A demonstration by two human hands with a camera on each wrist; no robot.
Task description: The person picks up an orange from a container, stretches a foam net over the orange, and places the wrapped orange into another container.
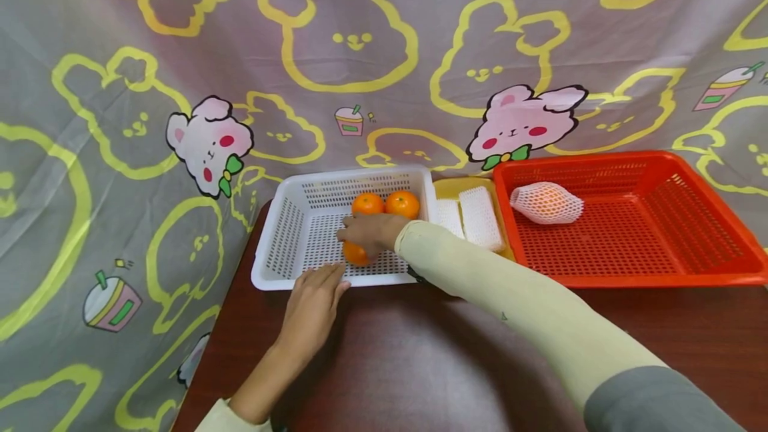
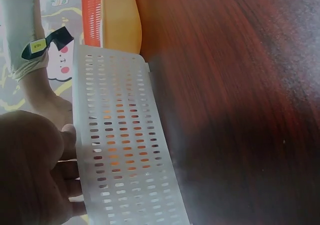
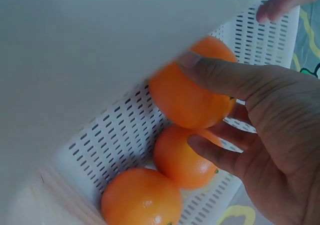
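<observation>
A: R hand [image 1: 373,231] status?
B: Thumb + fingers curled round nearest orange [image 1: 356,255], inside white basket [image 1: 287,229].
A: L hand [image 1: 315,299]?
B: Fingers extended, relaxed, at near rim [image 1: 384,280].
A: Technique?
B: Use min. pressure, spread evenly; raise vert., clear of adj. oranges [image 1: 403,204]; steady rim w/ L hand.

Oranges [image 1: 403,205] in bskt [image 1: 287,227], tray [image 2: 122,22] R, prob. touching

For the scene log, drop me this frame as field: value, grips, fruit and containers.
right grip: thumb and fingers around one orange, over white basket
left grip: at white basket's near rim
white basket also holds: two more oranges
yellow container: white foam sleeves
red basket: one net-wrapped fruit
</observation>
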